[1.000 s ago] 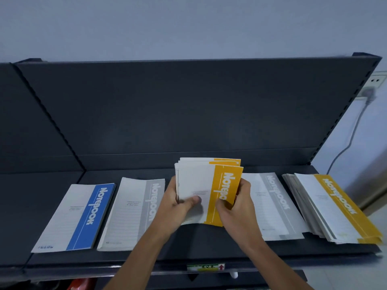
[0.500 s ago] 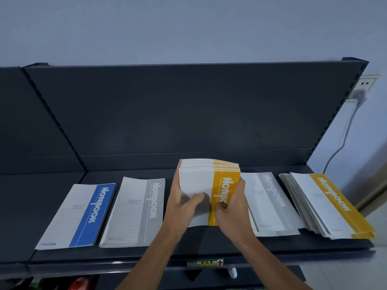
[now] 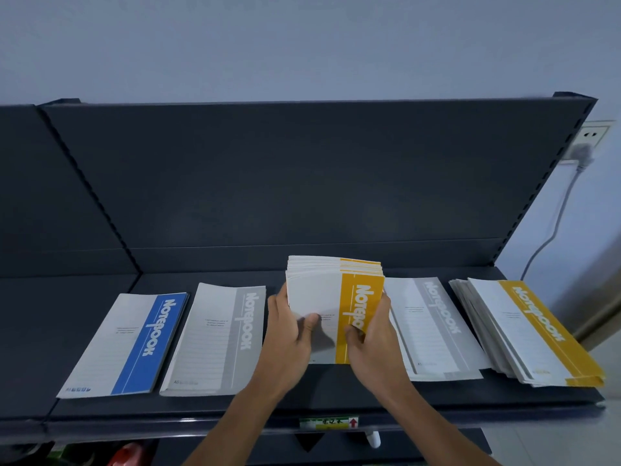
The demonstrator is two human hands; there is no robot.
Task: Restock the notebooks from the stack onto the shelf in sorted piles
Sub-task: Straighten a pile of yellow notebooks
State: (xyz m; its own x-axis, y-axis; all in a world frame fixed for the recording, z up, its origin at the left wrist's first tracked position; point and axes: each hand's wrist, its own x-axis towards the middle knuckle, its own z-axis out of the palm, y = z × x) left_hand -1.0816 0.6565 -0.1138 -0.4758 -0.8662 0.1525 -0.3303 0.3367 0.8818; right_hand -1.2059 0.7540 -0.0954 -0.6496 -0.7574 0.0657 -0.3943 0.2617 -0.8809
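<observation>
left hand (image 3: 289,334): fingers wrapped round the left edge of the yellow bundle (image 3: 319,297), thumb on its cover.
right hand (image 3: 373,334): fingers gripped the right edge, over the stripe.
yellow bundle: white covers, yellow stripe reading "Notebook"; tilted up above mid-shelf (image 3: 336,388).
grey notebook (image 3: 218,341): just left, "Notebook".
grey pile (image 3: 433,327): just right, "Notebook".
blue notebook (image 3: 127,344): far left, "Notebook".
stack (image 3: 531,331): far right, fanned, yellow-striped top.

There are two hands (image 3: 289,334) (image 3: 373,334), two yellow stacks (image 3: 319,297) (image 3: 531,331), two grey piles (image 3: 215,341) (image 3: 433,331), one blue pile (image 3: 134,344), one shelf (image 3: 329,385).
</observation>
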